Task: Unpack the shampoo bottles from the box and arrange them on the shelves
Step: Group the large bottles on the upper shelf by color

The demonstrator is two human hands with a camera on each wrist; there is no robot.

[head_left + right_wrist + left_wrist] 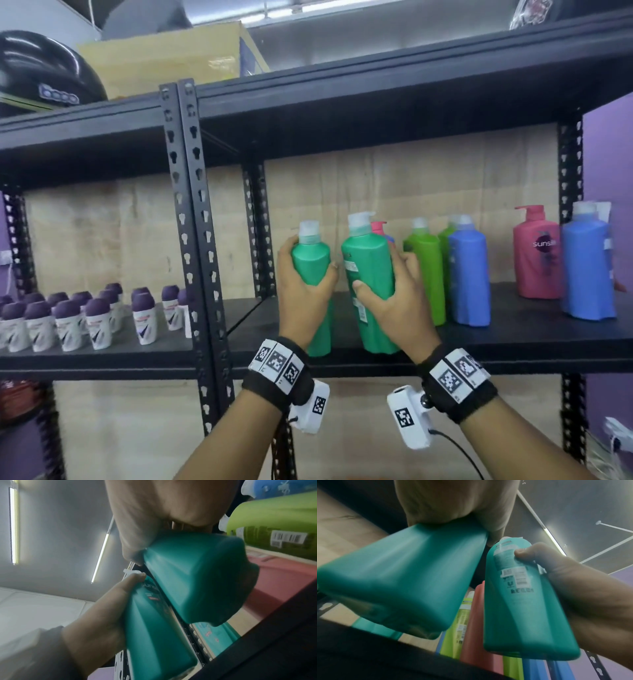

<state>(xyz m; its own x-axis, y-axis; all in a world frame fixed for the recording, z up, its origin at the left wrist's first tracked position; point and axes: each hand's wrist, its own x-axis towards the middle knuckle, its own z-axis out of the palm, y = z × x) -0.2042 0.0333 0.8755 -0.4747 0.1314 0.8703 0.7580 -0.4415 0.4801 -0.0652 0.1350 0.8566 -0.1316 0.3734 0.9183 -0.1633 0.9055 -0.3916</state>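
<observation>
My left hand (301,291) grips a teal-green shampoo bottle (310,263) round its upper body. My right hand (390,294) grips a second teal-green pump bottle (368,260) just to its right. Both bottles are upright, side by side, at the front edge of the black shelf (513,339). In the left wrist view the left bottle (402,581) fills the frame, with the right bottle (522,615) beside it. In the right wrist view the right bottle's base (197,581) shows above the shelf edge. The box is out of view.
Lime-green (424,274), blue (469,274), pink (537,253) and blue (587,267) bottles stand on the shelf to the right. A black upright post (188,222) borders the left. Several purple-capped roll-ons (85,318) fill the left bay. An upper shelf (376,92) hangs overhead.
</observation>
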